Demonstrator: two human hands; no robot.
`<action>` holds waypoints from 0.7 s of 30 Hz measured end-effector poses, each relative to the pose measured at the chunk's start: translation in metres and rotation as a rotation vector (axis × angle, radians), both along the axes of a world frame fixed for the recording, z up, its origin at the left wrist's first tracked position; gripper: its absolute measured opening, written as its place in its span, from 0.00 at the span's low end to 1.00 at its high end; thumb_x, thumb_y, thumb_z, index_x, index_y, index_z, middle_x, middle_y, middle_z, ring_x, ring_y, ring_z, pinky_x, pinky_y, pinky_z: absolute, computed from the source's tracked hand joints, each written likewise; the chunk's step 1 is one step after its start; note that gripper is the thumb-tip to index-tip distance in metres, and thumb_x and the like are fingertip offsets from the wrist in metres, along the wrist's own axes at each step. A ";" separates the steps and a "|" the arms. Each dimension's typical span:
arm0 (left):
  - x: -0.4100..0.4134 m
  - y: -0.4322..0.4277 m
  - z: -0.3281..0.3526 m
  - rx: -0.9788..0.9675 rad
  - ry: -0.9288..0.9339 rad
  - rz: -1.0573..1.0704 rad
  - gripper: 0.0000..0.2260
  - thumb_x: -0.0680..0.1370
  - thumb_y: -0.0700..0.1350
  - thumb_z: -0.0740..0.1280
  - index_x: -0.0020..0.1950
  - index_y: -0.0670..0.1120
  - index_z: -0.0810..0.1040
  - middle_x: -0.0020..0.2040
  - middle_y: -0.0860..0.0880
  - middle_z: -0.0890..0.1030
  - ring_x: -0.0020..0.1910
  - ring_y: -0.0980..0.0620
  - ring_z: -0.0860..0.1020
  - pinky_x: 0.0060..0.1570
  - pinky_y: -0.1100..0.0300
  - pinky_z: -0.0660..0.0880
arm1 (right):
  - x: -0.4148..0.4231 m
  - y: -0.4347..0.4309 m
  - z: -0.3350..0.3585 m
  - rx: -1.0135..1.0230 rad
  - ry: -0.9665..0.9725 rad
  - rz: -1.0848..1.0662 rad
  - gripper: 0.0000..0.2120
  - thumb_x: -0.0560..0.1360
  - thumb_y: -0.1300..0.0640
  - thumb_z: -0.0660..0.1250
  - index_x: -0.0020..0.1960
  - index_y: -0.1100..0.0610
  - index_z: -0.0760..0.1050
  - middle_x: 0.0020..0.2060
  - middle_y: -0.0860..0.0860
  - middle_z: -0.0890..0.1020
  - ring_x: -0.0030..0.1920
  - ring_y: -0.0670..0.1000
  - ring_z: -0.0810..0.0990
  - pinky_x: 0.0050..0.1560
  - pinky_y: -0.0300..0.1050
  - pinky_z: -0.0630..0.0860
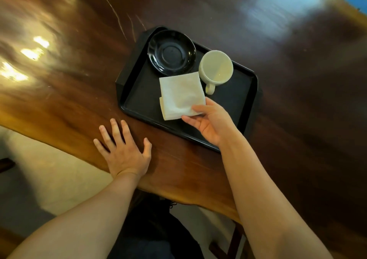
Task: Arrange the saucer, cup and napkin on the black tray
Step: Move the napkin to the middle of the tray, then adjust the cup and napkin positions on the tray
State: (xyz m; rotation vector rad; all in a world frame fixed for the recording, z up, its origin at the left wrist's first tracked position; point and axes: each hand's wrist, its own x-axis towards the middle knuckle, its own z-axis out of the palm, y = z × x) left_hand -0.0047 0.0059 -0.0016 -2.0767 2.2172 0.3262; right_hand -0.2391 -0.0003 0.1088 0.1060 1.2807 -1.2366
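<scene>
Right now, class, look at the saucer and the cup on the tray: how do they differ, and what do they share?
The saucer is glossy black; the cup is pale cream. The saucer is wide and shallow, the cup deep with a handle. The napkin seems to overlap the saucer's near edge, while it only lies close beside the cup. Both are round, empty, upright, and sit at the far end of the tray.

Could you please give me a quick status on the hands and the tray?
Left hand flat on table, grip open. Right hand pinching napkin corner over tray. Saucer, cup on tray, unobstructed.
</scene>
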 end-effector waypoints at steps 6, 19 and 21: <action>0.000 0.000 -0.002 -0.012 -0.001 0.002 0.38 0.78 0.65 0.58 0.83 0.46 0.57 0.84 0.41 0.57 0.83 0.35 0.51 0.79 0.34 0.44 | 0.010 -0.001 -0.015 0.112 -0.010 -0.001 0.20 0.78 0.72 0.63 0.67 0.58 0.74 0.63 0.57 0.80 0.52 0.59 0.86 0.42 0.48 0.84; 0.000 0.000 -0.004 -0.049 0.002 0.014 0.39 0.76 0.66 0.56 0.82 0.45 0.60 0.83 0.39 0.59 0.83 0.34 0.53 0.78 0.34 0.44 | -0.011 -0.003 -0.040 0.371 0.571 0.301 0.09 0.79 0.58 0.68 0.59 0.55 0.79 0.54 0.54 0.83 0.42 0.51 0.88 0.45 0.49 0.86; -0.001 0.000 -0.003 -0.046 0.008 0.015 0.39 0.76 0.65 0.56 0.82 0.45 0.60 0.83 0.39 0.58 0.83 0.34 0.52 0.78 0.34 0.44 | -0.021 0.002 -0.034 0.406 0.678 0.320 0.06 0.79 0.56 0.68 0.55 0.54 0.80 0.50 0.53 0.85 0.38 0.49 0.87 0.44 0.46 0.86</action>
